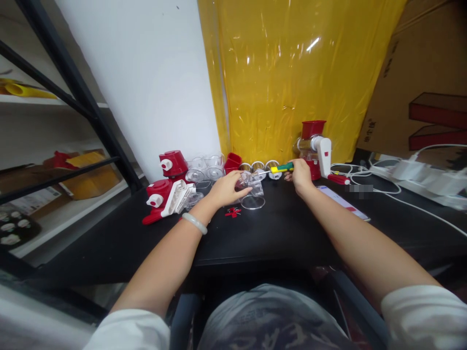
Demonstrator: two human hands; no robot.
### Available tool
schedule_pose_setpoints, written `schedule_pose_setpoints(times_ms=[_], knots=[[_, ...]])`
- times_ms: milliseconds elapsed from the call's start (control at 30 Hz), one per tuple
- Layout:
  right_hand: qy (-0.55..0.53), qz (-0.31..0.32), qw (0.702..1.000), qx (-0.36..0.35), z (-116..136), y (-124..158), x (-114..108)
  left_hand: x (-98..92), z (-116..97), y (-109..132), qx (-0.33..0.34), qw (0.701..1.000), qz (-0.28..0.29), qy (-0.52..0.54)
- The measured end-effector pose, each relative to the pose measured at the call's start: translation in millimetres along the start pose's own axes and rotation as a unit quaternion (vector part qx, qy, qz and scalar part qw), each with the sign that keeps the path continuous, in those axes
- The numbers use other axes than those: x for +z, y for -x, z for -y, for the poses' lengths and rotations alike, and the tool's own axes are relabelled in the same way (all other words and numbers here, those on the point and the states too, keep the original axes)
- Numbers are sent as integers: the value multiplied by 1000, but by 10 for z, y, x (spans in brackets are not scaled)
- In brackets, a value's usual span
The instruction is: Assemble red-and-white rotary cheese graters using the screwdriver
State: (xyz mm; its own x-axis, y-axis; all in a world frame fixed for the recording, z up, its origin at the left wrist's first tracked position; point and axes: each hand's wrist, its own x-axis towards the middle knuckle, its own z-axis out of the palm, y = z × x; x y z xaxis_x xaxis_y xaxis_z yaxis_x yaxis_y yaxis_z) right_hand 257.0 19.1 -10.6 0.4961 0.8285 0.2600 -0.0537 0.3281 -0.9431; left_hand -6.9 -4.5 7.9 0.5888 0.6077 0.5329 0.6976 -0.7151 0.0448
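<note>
My right hand [301, 176] is closed round the handle of a green and yellow screwdriver [282, 168]. Its thin metal shaft points left, and the tip meets a clear plastic housing [256, 188] with a round open rim resting on the table. My left hand [230, 188] grips that housing from the left, thumb along its near side. Exactly where the tip sits is too small to make out. Just below the left hand lie several small red parts [232, 212]. Behind the housing stand grater drums [258, 167] with white ends and metallic sides.
Red bases [175, 164], white handles [178, 195] and clear cups [213, 165] crowd the left of the black table [233, 248]. An assembled rotary grater [315, 146] stands back right. A phone [343, 201], a red-handled tool [338, 179] and a power strip [423, 177] with cables lie on the right.
</note>
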Motion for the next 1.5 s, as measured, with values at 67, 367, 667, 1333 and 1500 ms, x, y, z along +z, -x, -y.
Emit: schedule_pose_setpoints(times_ms=[67, 367, 667, 1333, 1500], knots=[[12, -1, 1000, -7, -5, 4, 2, -2, -2, 0, -1, 1000, 0, -1], [71, -15, 994, -80, -99, -42, -24, -18, -23, -3, -6, 1000, 4, -2], [47, -6, 999, -7, -82, -69, -10, -6, -11, 0, -3, 1000, 1, 0], [44, -3, 997, -63, -94, -52, -15, -18, -21, -1, -1, 1000, 6, 1], [20, -1, 999, -30, -59, -28, 1, -14, -19, -2, -1, 1000, 2, 4]])
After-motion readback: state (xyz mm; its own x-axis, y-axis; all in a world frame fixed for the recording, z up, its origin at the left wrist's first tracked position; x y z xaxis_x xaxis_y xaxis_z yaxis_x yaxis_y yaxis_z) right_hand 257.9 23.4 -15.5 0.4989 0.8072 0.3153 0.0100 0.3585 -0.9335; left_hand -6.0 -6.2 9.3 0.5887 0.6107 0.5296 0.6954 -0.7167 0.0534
